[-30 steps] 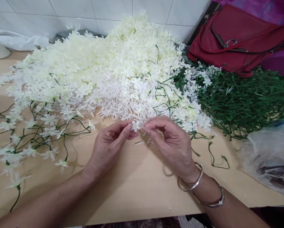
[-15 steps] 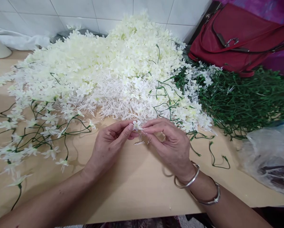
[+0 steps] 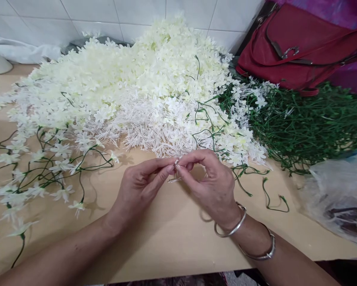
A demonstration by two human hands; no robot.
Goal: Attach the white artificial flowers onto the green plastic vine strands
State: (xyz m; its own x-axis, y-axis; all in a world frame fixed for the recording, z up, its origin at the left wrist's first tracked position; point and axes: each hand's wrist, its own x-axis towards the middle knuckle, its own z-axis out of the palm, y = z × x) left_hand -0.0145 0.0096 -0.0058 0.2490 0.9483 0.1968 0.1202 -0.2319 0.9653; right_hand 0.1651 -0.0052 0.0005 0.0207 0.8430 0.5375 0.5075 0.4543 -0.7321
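Observation:
In the head view, my left hand (image 3: 144, 184) and my right hand (image 3: 212, 184) meet fingertip to fingertip above the table. Both pinch a small white artificial flower (image 3: 176, 161), now mostly covered by my fingers. Thin white stamens (image 3: 175, 180) lie just beneath the fingertips. Right behind my hands rises a big heap of cream-white artificial flowers (image 3: 113, 75), with loose white stamens (image 3: 154, 137) along its front. Assembled flowers on green stems (image 3: 61, 165) spread out left of my left hand.
Green plastic stems (image 3: 312, 123) pile up at the right, below a red handbag (image 3: 297, 43). A clear plastic bag (image 3: 339, 198) sits at the right edge. One loose green stem (image 3: 275, 206) lies on the wooden table (image 3: 172, 246). A tiled wall (image 3: 142, 14) stands behind.
My fingertips have closed together over the white flower, whose petals showed openly before. My right hand has shifted slightly left.

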